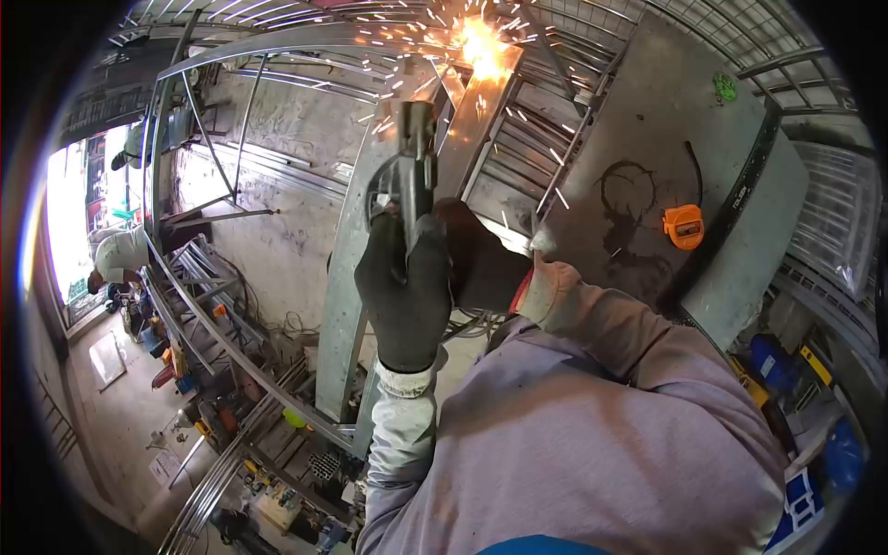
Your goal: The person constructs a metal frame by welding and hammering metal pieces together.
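My left hand (404,301), in a black glove with a pale knitted cuff, is closed round a dark tool (418,162) with a loop-shaped opening at its side. The tool points up and away from me over grey metal beams (476,116). Just beyond its tip, a bright glow (483,48) throws orange sparks where the beams meet. My right hand (476,259), in a dark glove, reaches across from the right just behind the left one. Its fingers are hidden behind my left hand and the tool.
An orange tape measure (683,227) lies on a grey sheet (638,120) at the right, beside a black-edged strip (740,190). Curved metal framing (199,310) runs along the left. A person (120,257) bends near the bright doorway. Power tools and cables lie on the floor.
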`<state>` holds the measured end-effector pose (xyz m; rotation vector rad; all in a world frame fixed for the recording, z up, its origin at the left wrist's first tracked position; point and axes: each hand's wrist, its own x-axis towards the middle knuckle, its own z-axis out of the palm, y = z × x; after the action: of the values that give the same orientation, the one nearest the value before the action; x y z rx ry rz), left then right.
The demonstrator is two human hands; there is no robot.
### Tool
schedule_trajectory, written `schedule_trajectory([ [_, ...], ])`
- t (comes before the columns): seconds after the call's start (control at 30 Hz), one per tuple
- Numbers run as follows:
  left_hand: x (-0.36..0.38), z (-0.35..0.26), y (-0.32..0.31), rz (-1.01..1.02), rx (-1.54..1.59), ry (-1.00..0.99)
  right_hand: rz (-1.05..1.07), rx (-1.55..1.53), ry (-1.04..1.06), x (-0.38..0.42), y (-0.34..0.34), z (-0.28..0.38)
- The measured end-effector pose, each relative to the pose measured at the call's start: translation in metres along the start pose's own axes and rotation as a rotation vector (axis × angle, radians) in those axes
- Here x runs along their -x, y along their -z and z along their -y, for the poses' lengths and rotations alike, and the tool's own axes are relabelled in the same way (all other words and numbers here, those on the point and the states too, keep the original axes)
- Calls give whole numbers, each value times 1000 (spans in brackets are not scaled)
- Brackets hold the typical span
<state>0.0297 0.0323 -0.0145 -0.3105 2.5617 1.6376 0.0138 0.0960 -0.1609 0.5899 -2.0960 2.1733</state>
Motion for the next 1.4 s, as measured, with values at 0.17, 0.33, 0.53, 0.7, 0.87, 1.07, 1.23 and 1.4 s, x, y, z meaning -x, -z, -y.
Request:
schedule_trajectory([
  [0.17,3,1,-2,-27,-46,-35,-34,-188,-41,-2,-1,6],
  [0.33,-2,10,2,-33,-105,-101,-110,100,145,-7,14,28],
  [0.53,-7,4,0,-11,-129,-82,-79,13,103,3,-1,-1],
  [0.7,-7,7,-2,-3,-84,-89,-9,-184,-1,-3,2,1],
  [0.87,-14,-3,-4,64,-113,-109,-122,-42,159,-4,20,20],
  [1.07,-20,-15,-13,104,-76,-64,-53,86,224,-3,36,20],
  [1.23,-28,-21,-17,155,-187,-51,-61,-47,207,0,32,7],
  [1.4,-31,-23,-21,160,-227,-60,-87,-180,157,-2,41,23],
])
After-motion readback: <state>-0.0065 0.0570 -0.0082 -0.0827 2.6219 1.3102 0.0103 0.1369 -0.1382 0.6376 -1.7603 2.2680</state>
